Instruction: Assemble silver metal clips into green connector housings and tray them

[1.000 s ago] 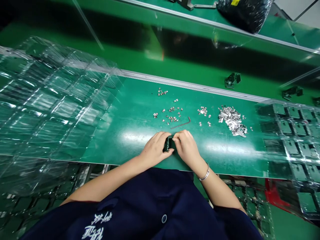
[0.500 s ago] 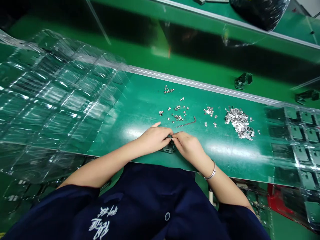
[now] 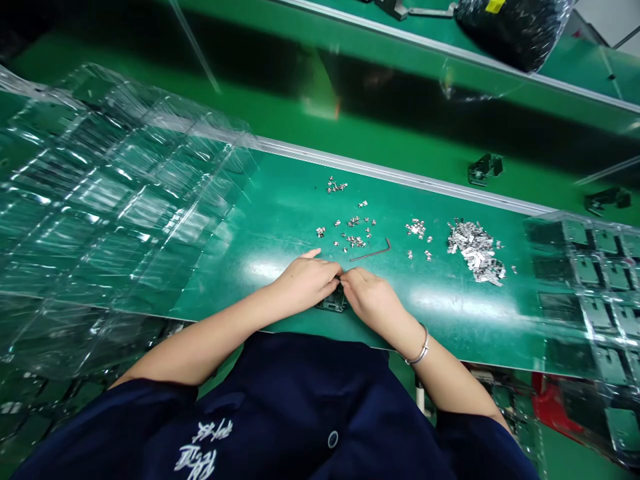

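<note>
Both my hands meet over a small dark part lying on the green mat near the table's front edge. My left hand covers its left side, fingers curled on it with the forefinger stretched out. My right hand pinches at its top right; a silver bracelet sits on that wrist. Most of the part is hidden under my fingers. Just beyond my hands lie a bent hex key and several scattered small metal pieces.
A heap of shiny metal clips lies to the right, with a smaller cluster beside it. Clear plastic trays are stacked at the left. Trays holding dark parts stand at the right. Black brackets sit on the conveyor behind.
The part has gone from held upright between my hands to lying low on the mat. My left forefinger has stretched out. My hands stay together at the same spot.
</note>
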A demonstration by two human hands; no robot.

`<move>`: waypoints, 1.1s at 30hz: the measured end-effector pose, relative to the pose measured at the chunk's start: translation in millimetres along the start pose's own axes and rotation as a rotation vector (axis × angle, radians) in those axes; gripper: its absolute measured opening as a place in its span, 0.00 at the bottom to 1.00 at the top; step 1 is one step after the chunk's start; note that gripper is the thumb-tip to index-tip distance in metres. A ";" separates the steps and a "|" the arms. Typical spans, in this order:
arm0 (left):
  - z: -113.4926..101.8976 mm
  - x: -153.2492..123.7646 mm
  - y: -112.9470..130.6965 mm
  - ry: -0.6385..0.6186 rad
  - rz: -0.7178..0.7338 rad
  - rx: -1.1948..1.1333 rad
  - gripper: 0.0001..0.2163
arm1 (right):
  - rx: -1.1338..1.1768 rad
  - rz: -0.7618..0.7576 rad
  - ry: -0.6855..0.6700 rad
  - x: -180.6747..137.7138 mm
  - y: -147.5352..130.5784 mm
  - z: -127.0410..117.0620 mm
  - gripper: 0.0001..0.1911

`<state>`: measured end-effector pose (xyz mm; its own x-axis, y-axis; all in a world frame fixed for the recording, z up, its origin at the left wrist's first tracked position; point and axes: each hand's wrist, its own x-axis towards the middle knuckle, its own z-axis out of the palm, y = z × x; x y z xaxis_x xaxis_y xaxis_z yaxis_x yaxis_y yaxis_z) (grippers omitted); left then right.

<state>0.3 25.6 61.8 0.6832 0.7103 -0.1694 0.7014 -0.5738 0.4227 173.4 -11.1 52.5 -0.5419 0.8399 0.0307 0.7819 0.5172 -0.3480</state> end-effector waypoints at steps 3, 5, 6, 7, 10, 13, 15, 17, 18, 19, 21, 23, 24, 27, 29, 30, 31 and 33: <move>-0.5 2.3 3.0 -0.006 -0.048 0.005 0.06 | 0.003 -0.002 -0.013 2.1 -2.2 -0.1 0.07; -1.5 2.7 -0.3 -0.012 -0.057 -0.086 0.07 | 0.071 0.027 -0.008 3.0 0.1 0.8 0.07; -2.0 1.8 -3.4 0.004 -0.059 -0.174 0.07 | 0.121 0.062 -0.001 3.0 3.3 1.9 0.06; -2.1 -0.2 -6.8 0.041 -0.061 -0.280 0.10 | 0.173 0.104 0.002 2.8 7.8 3.6 0.06; 3.6 -13.4 -13.1 0.226 -0.069 -0.507 0.18 | 0.275 0.176 0.012 1.6 29.2 11.3 0.07; 20.3 -31.0 -6.8 0.271 -0.078 -0.417 0.30 | 0.197 0.126 0.076 4.5 54.3 17.3 0.07; 34.2 -39.4 0.1 0.235 -0.112 -0.325 0.31 | 0.083 0.071 0.081 9.0 66.4 17.8 0.07; 46.1 -43.1 2.7 0.228 -0.166 -0.317 0.26 | 0.012 0.020 0.043 13.1 71.7 16.2 0.06; 50.4 -43.2 1.4 0.241 -0.189 -0.346 0.24 | 0.013 -0.001 0.029 14.3 71.8 15.2 0.06; 53.5 -42.7 -1.6 0.264 -0.202 -0.390 0.24 | 0.041 -0.021 0.018 14.6 70.4 14.5 0.07; 56.7 -40.3 -10.9 0.316 -0.193 -0.486 0.26 | 0.148 -0.067 -0.007 12.9 65.0 14.9 0.07; 57.2 -38.1 -20.6 0.339 -0.169 -0.545 0.27 | 0.265 -0.087 -0.022 9.9 58.9 18.1 0.08; 57.0 -37.4 -24.4 0.337 -0.162 -0.557 0.27 | 0.305 -0.080 -0.018 8.6 56.4 20.5 0.07; 56.8 -36.8 -29.5 0.322 -0.153 -0.559 0.26 | 0.349 -0.040 0.008 7.6 51.8 27.3 0.07; 57.0 -37.2 -29.3 0.328 -0.146 -0.560 0.26 | 0.335 -0.033 -0.004 9.1 49.8 29.8 0.07; 57.0 -37.3 -28.8 0.331 -0.143 -0.560 0.26 | 0.321 -0.032 -0.014 10.2 48.7 30.2 0.07; 56.9 -37.4 -28.3 0.332 -0.139 -0.558 0.26 | 0.303 -0.028 -0.027 11.5 47.2 30.1 0.07; 56.2 -37.3 -27.7 0.332 -0.134 -0.551 0.26 | 0.260 0.000 -0.056 14.3 43.8 28.9 0.06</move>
<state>-33.2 -8.0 6.3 0.4366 0.8996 -0.0060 0.5090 -0.2415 0.8262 191.1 18.8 10.7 -0.5637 0.8257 -0.0189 0.6803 0.4513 -0.5775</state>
